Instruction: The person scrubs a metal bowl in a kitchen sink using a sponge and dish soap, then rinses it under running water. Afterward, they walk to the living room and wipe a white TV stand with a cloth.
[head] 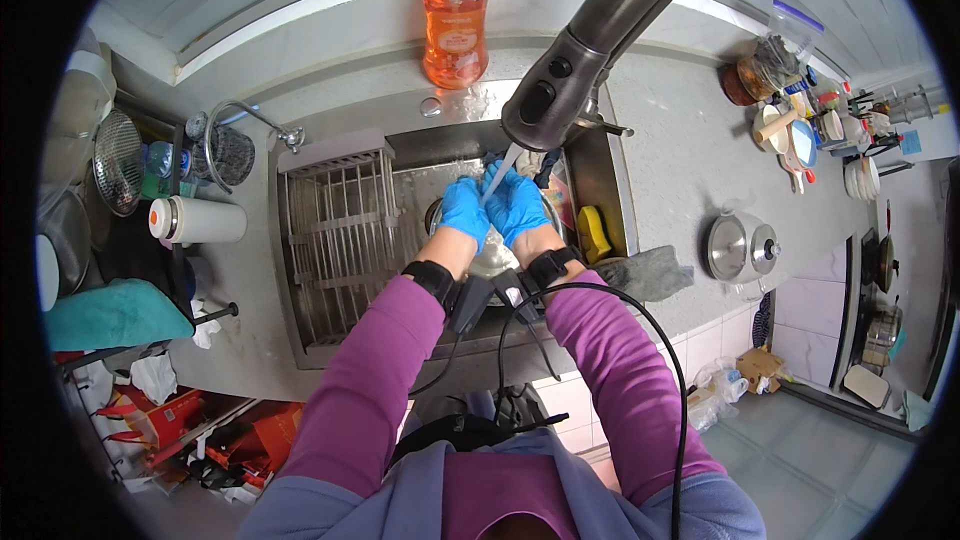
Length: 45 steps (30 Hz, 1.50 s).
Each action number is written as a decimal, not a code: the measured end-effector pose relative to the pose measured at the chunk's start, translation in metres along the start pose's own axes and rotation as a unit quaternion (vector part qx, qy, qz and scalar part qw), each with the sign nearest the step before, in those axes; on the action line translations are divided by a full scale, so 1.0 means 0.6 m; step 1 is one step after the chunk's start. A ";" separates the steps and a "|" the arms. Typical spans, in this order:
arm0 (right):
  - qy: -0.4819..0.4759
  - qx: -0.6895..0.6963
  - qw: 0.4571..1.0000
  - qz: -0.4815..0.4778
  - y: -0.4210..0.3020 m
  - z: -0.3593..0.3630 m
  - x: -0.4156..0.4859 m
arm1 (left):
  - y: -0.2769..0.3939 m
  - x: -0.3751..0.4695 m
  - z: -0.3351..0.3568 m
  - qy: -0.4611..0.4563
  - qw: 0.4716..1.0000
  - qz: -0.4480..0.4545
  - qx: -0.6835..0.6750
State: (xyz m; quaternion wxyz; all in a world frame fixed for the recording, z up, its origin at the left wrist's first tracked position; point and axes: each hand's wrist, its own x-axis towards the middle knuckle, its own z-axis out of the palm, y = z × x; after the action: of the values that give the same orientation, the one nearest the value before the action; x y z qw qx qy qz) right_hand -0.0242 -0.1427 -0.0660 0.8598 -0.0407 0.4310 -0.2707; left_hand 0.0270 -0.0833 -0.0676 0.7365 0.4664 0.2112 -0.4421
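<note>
My left hand [463, 211] and my right hand [516, 204], both in blue disposable gloves, are side by side over the steel sink [427, 150]. A stream of water [501, 172] from the pull-out faucet head [536, 109] falls between them onto the gloves. The fingers point away from me and curl inward; whether anything lies in them is hidden. Under the wrists is a round metal basin or pot [491, 259] holding water, partly covered by my hands. A crumpled dark and pale cloth [536, 165] lies just beyond my right hand.
A retractable drain rack [341, 240] spans the sink's left side. A yellow sponge [593, 234] rests at the right wall, near a grey rag [649, 274]. An orange soap bottle [456, 30] stands behind. Glass lids [739, 247] lie right, a white thermos [199, 220] left.
</note>
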 end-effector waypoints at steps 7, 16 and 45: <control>-0.143 -0.059 0.985 0.081 0.056 0.013 -0.005 | 0.019 -0.014 -0.029 -0.057 0.998 0.039 0.006; -0.161 -0.132 0.978 0.012 -0.053 -0.013 -0.085 | 0.027 0.031 0.005 0.046 0.994 -0.075 -0.063; -0.210 -0.892 0.164 -0.365 -0.138 -0.011 -0.018 | 0.063 -0.038 -0.156 -0.175 0.715 0.104 0.669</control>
State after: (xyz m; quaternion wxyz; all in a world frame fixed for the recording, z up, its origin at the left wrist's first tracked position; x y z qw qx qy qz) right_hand -0.0698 -0.2065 -0.0370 0.0962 -0.9879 0.1167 0.0351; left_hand 0.0568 0.0157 -0.0767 0.2974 0.7707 -0.3218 -0.4627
